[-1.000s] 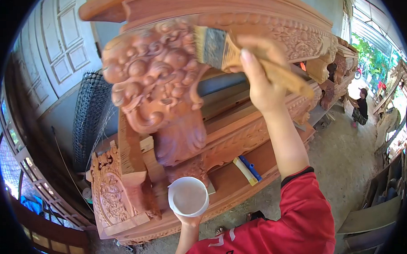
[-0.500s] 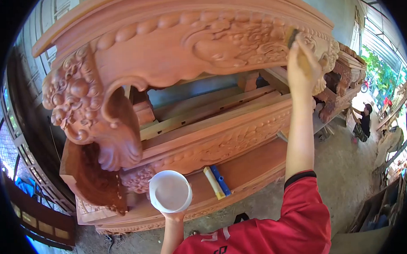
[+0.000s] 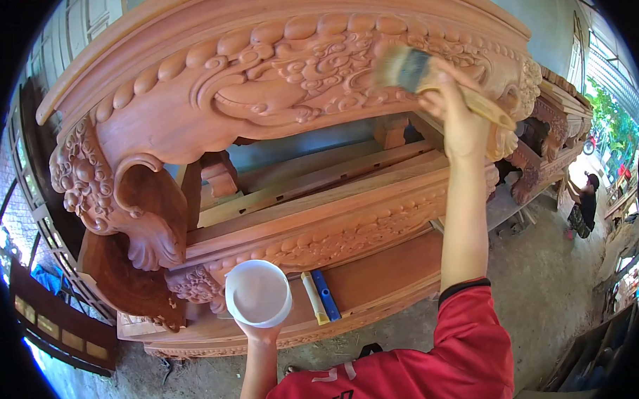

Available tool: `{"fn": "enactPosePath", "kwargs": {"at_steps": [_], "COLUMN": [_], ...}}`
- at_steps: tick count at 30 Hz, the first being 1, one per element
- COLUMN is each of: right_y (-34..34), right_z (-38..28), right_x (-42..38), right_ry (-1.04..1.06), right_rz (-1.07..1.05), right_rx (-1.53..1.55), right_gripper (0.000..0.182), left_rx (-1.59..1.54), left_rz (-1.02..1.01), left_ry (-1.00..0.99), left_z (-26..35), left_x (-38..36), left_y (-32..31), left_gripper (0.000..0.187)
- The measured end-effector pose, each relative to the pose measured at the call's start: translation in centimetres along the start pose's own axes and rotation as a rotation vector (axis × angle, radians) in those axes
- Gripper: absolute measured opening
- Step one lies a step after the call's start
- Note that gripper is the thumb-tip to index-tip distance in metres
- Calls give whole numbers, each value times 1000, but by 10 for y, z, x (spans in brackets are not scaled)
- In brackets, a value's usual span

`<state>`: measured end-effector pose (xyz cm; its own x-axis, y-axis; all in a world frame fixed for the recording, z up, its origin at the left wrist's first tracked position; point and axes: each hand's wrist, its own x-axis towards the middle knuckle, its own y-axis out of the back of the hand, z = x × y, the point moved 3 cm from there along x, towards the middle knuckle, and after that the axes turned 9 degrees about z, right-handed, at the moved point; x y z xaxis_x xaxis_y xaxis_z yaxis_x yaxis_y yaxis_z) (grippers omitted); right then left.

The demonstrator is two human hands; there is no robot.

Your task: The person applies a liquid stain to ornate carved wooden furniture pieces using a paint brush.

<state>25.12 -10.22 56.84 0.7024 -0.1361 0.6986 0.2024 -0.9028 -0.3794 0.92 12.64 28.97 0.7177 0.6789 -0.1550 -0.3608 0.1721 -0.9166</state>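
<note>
My right hand (image 3: 461,117) is closed on the wooden handle of a wide brush (image 3: 415,68), whose bristles are blurred in front of the carved upper panel (image 3: 315,66) of a reddish wooden piece. From below, my left hand (image 3: 261,333) holds a white tub (image 3: 258,293) with pale liquid in it; its fingers are mostly hidden by the tub. A tool with a yellow-and-white part (image 3: 314,298) and a blue part (image 3: 327,295) lies on the lower wooden board, just right of the tub.
A lower carved rail (image 3: 349,233) and loose beams (image 3: 319,182) lie below the upper panel. More carved wood (image 3: 552,117) stands at the right. Another person (image 3: 584,206) crouches on the concrete floor (image 3: 526,277) farther back. A dark slatted frame (image 3: 64,335) is at the left.
My right hand has turned, and the brush has moved left along the carving, with its bristles now pointing left. The camera view has shifted slightly; the tub remains in my left hand.
</note>
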Motion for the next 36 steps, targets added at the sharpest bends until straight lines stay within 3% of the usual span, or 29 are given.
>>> {"fn": "enactPosePath", "kwargs": {"at_steps": [1,2,4,9,11,13,14,15,17,19,21,23,26,27,29,33,36], "right_y": [9,15,20,-7,-26,-34,-35,-33,-25,-14,0,10,25,28,34,52,63], "right_z": [-5,0,-10,-12,2,-4,-9,-10,-7,15,39,61,76,78,81,75,58], "right_x": [3,11,23,2,-19,-42,-49,-57,-70,-90,-116,-157,-217,-229,-247,-229,-190], "right_ry": [122,116,918,908,888,823,674,667,364,-71,-162,-363,-493,-560,-450,-551,-403], "right_rz": [93,90,291,88,-111,-288,-454,-461,-468,-509,-692,-938,-1068,-1212,-1178,-1009,-880], "right_rx": [-105,-105,-608,-735,-730,-502,-308,-301,-72,124,6,-77,-277,-397,-375,-297,-262], "right_gripper": [33,33,35,39,40,38,37,37,39,33,26,21,19,24,22,22,22], "left_rx": [13,28,12,16,-15,-18,46,44,130,13,75,75,172,170,370,260,248], "left_rz": [21,-12,-23,-16,-22,-57,-77,-66,-117,-172,-177,-163,-103,-105,-68,-97,-79], "left_ry": [-56,-29,3,62,83,117,110,103,214,232,343,329,366,363,369,391,414], "left_z": [1,3,6,-8,-15,-23,-26,-27,-37,-46,-54,-58,-70,-73,-82,-92,-91], "left_x": [1,19,21,10,12,4,9,5,-1,-6,-6,-11,-12,-15,-20,-22,-26], "left_y": [-3,31,35,13,13,2,9,0,-27,-31,-24,-20,-6,-5,1,11,15], "left_gripper": [56,61,64,67,65,63,60,60,56,56,58,60,60,60,58,56,58]}}
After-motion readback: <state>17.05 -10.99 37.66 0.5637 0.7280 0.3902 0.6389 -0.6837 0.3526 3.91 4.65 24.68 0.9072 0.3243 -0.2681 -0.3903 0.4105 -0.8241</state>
